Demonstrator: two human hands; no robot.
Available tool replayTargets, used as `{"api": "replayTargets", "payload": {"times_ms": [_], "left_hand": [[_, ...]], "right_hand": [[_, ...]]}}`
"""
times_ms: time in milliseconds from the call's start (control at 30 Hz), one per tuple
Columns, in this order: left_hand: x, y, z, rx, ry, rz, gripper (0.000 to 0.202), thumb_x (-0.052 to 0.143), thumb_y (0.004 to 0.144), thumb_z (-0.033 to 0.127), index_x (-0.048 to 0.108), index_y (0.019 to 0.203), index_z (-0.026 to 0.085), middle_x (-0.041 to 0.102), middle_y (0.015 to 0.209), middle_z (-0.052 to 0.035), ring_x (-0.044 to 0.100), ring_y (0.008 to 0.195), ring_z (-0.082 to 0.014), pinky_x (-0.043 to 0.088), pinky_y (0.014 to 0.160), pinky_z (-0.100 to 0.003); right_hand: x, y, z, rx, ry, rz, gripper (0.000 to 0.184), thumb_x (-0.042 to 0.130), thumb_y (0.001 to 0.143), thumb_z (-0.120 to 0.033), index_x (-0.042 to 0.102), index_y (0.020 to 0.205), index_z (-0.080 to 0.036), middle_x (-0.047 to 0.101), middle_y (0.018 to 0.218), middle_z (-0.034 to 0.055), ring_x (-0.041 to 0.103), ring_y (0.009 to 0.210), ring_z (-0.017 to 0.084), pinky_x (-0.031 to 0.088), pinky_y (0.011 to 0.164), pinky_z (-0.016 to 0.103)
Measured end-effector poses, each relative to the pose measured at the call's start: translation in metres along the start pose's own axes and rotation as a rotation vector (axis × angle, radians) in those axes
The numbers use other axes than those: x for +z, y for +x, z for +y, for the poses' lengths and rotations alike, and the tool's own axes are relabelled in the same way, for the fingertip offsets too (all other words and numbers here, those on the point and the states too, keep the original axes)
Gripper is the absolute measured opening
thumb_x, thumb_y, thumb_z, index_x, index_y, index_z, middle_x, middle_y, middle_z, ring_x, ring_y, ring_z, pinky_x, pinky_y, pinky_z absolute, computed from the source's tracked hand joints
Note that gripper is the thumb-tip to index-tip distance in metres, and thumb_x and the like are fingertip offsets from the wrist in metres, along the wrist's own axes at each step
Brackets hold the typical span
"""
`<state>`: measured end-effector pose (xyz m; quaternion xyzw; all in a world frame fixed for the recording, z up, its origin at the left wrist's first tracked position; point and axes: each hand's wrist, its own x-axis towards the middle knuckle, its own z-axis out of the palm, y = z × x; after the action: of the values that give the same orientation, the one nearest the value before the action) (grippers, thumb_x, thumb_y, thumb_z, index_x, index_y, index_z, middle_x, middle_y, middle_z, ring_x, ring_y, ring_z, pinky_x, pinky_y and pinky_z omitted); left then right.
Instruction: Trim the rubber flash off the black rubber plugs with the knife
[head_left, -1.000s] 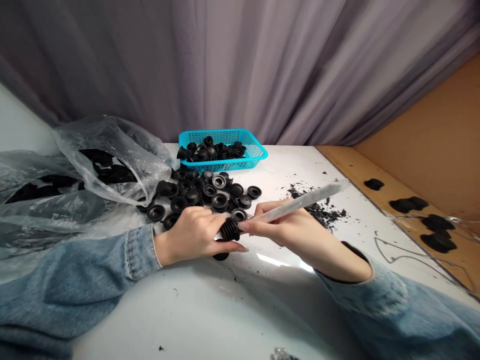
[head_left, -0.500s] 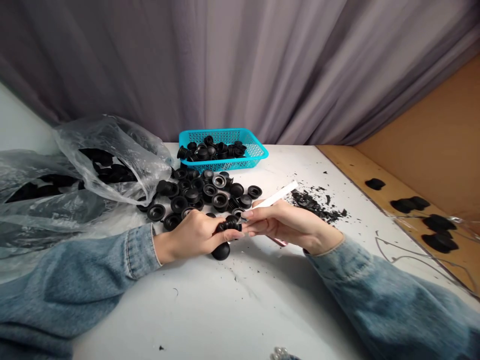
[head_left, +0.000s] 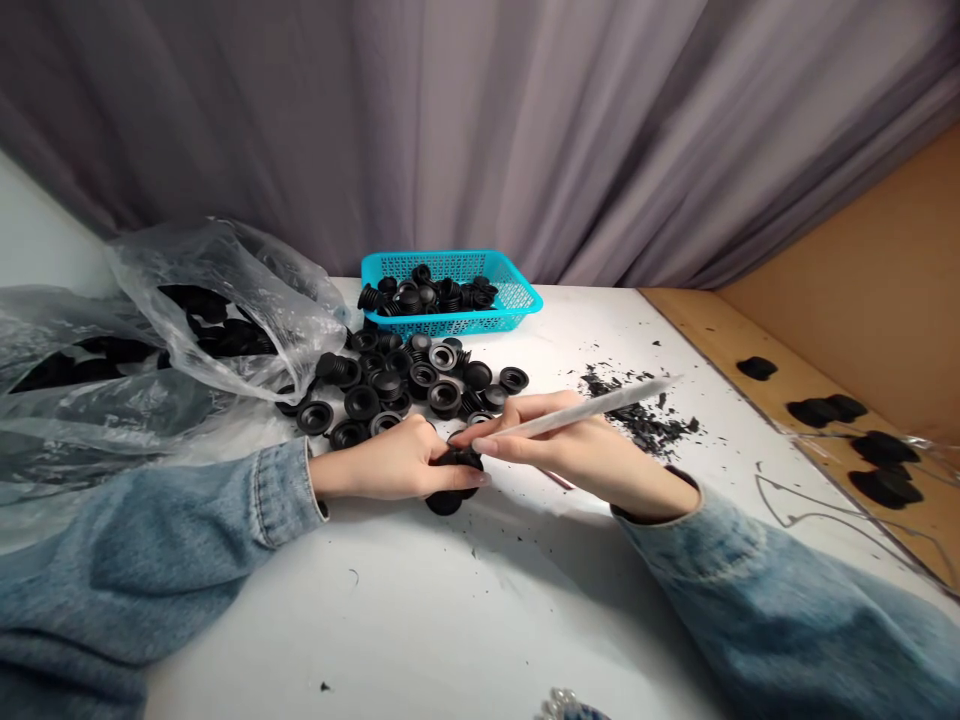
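My left hand [head_left: 397, 460] is closed around a ribbed black rubber plug [head_left: 463, 458], its thumb stretched along the near side. A slim white-handled tool [head_left: 577, 412] lies in my right hand [head_left: 559, 445], pinched near its front end and slanting up to the right. Its working tip meets the plug and is hidden by the fingers. Under my left thumb, another black rubber piece [head_left: 444, 503] rests on the table. Just beyond both hands spreads a heap of black ribbed plugs [head_left: 390, 385], many with their round hollow ends showing.
A blue basket [head_left: 525, 305] at the back holds several similar plugs. Clear plastic bags [head_left: 225, 375] with black pieces lie at left. Black shavings [head_left: 652, 425] are scattered right of my hands. Several black parts [head_left: 885, 450] sit along the wooden strip [head_left: 780, 400], near a thin wire [head_left: 795, 510].
My right hand has turned, and the tool's back end has swung lower and to the right. The right fingers now reach over the top of the plug. My left hand keeps its hold.
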<state>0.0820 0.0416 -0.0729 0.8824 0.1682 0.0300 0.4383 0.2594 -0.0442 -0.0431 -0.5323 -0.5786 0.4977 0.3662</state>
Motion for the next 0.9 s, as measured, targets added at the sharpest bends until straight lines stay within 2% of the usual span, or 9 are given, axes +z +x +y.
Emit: {"api": "replayTargets", "payload": {"times_ms": [167,433,600,700,800,900], "left_hand": [[-0.002,0.001,0.003,-0.064,-0.132,-0.078,0.04,0.054,0.082,0.035,0.046,0.05,0.014,0.043,0.041,0.0062,0.036,0.037,-0.0049,0.027,0.039,-0.017],[-0.001,0.002,0.003,-0.079,-0.2,-0.126,0.041,0.052,0.083,0.038,0.041,0.05,0.015,0.04,0.041,0.0067,0.034,0.038,-0.005,0.026,0.04,-0.019],[-0.001,0.002,0.003,-0.093,-0.205,-0.137,0.041,0.052,0.084,0.036,0.041,0.05,0.016,0.038,0.04,0.0068,0.033,0.038,-0.0052,0.026,0.04,-0.02],[-0.001,0.002,0.003,-0.092,-0.2,-0.142,0.042,0.051,0.084,0.037,0.041,0.05,0.016,0.039,0.04,0.0066,0.034,0.038,-0.0054,0.026,0.04,-0.02],[-0.001,0.002,0.003,-0.087,-0.193,-0.141,0.042,0.051,0.084,0.038,0.041,0.05,0.016,0.039,0.04,0.0064,0.035,0.038,-0.0056,0.027,0.04,-0.02],[-0.001,0.002,0.002,-0.09,-0.194,-0.143,0.041,0.051,0.084,0.038,0.041,0.051,0.016,0.039,0.04,0.0064,0.034,0.038,-0.0056,0.027,0.04,-0.02]], "right_hand": [[0.0,0.001,0.004,0.003,-0.127,-0.007,0.027,0.063,0.077,-0.038,0.055,0.059,-0.019,0.072,0.081,0.0053,0.067,0.08,0.02,0.041,0.053,0.025],[-0.001,0.003,0.007,-0.003,-0.175,-0.008,0.025,0.063,0.078,-0.032,0.056,0.058,-0.019,0.068,0.069,0.0016,0.067,0.079,0.019,0.039,0.05,0.023],[-0.002,0.004,0.008,0.0,-0.188,-0.026,0.024,0.062,0.079,-0.033,0.057,0.06,-0.019,0.07,0.075,0.003,0.067,0.078,0.019,0.037,0.047,0.022],[-0.002,0.005,0.011,-0.011,-0.189,-0.033,0.023,0.062,0.079,-0.034,0.058,0.062,-0.019,0.069,0.073,0.0032,0.067,0.079,0.019,0.039,0.05,0.023],[-0.002,0.005,0.012,-0.025,-0.178,-0.034,0.022,0.063,0.079,-0.033,0.059,0.063,-0.019,0.07,0.073,0.0028,0.067,0.079,0.019,0.041,0.054,0.023],[-0.002,0.005,0.012,-0.017,-0.171,-0.039,0.019,0.062,0.08,-0.03,0.06,0.064,-0.019,0.071,0.079,0.0033,0.067,0.079,0.017,0.04,0.051,0.022]]}}
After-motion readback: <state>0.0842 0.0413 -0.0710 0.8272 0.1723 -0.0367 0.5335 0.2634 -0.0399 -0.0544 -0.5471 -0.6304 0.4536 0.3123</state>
